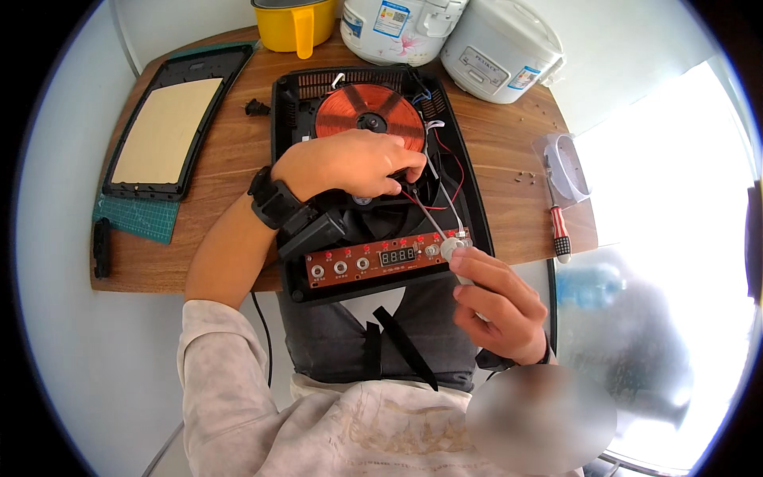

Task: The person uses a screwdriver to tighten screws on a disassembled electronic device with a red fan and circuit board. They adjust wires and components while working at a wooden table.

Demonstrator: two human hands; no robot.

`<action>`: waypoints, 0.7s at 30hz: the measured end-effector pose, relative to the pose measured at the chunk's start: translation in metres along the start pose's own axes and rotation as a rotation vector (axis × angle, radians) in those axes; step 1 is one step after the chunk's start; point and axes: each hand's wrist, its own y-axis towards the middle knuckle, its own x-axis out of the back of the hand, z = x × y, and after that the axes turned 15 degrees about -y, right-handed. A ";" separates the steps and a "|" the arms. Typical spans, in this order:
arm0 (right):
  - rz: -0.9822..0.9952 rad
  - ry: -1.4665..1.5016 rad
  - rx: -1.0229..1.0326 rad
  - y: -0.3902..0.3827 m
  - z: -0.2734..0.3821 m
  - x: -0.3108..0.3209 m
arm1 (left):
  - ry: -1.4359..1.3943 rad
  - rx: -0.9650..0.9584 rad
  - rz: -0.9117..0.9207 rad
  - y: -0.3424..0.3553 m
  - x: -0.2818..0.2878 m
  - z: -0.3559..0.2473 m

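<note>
An opened induction cooker base (477,203) lies at the table's front edge, its copper coil (338,119) and inner wiring exposed. My left hand (358,163) reaches across it to the near side of the coil. Its fingers are curled down there, and what they grip is hidden. In my right hand (505,306) is a screwdriver (433,219), held by its pale handle. The thin shaft slants up and left, with its tip close to my left fingertips. Between the two wrists, along the near edge of the base, sits a reddish-brown control board (373,261) with a small digit display.
At left, the cooker's black top cover (151,135) lies on a green cutting mat (139,216). A yellow pot (282,24) and two rice cookers (397,36) (501,56) stand behind. Rightward are loose screws (524,175), a clear plastic container (566,171) and a red-handled screwdriver (561,234).
</note>
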 end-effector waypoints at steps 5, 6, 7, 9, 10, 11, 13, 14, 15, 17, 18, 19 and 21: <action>-0.005 -0.071 -0.026 -0.014 0.006 -0.005 | -0.020 0.006 -0.018 0.000 -0.003 0.003; 0.005 -0.078 -0.021 -0.015 0.006 -0.005 | -0.022 0.010 -0.018 0.000 -0.002 0.002; 0.015 -0.085 -0.015 -0.016 0.006 -0.005 | -0.025 0.015 -0.017 -0.001 -0.001 0.001; 0.019 -0.115 -0.025 -0.018 0.006 -0.005 | -0.035 0.025 -0.019 -0.001 0.000 -0.001; 0.012 -0.138 -0.041 -0.021 0.006 -0.005 | -0.041 0.029 -0.020 -0.001 0.000 -0.001; 0.005 -0.161 -0.057 -0.022 0.005 -0.005 | -0.037 0.019 -0.020 0.000 0.000 0.000; 0.021 -0.191 -0.064 -0.025 0.004 -0.002 | -0.031 0.002 -0.026 0.000 -0.001 0.002; 0.029 -0.206 -0.068 -0.026 0.004 -0.001 | -0.036 0.015 -0.028 0.000 -0.001 0.001; 0.020 -0.207 -0.087 -0.028 0.003 0.000 | -0.040 0.031 -0.030 -0.001 -0.001 -0.001; 0.002 -0.207 -0.125 -0.033 0.003 0.001 | -0.040 0.044 -0.035 -0.003 -0.001 -0.003; -0.006 -0.207 -0.147 -0.035 0.003 0.001 | -0.037 0.036 -0.033 -0.003 0.000 -0.004; -0.014 -0.207 -0.170 -0.037 0.002 0.002 | -0.034 0.028 -0.032 -0.003 0.000 -0.004; -0.017 -0.194 -0.206 -0.039 -0.002 0.004 | -0.040 0.062 -0.025 -0.001 0.001 -0.005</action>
